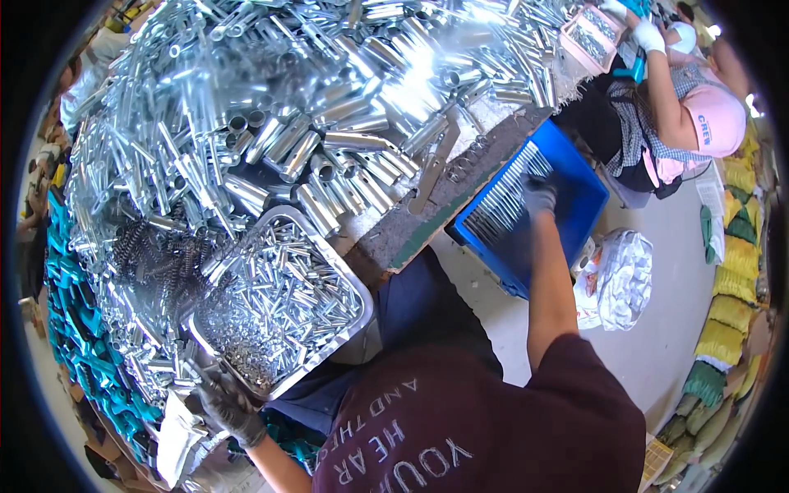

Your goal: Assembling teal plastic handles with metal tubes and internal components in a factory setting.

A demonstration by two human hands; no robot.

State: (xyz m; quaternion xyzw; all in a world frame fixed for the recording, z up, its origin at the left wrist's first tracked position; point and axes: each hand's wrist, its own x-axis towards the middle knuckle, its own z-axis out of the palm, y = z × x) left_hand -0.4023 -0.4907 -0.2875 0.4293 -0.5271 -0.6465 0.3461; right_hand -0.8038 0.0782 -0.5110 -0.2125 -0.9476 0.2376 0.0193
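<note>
My left hand (232,408), in a dark grey glove, is beside the near left corner of a metal tray (359,302). Its fingers look stretched apart toward loose metal pieces at the pile's edge; I make out nothing held in them. Small pins and short tubes (288,283) fill the tray. My right hand (539,194), also gloved, reaches over a blue crate (585,191). A row of thin metal rods (501,193) lies side by side in that crate. Motion smears the right fingers, so their grip is unclear.
A large heap of shiny metal tubes (288,148) covers the table, with dark springs (160,259) near the tray. Teal parts (82,320) lie at left. Beside the crate is a white plastic bag (626,279). A co-worker in pink (713,119) sits at far right, near yellow sacks (735,275).
</note>
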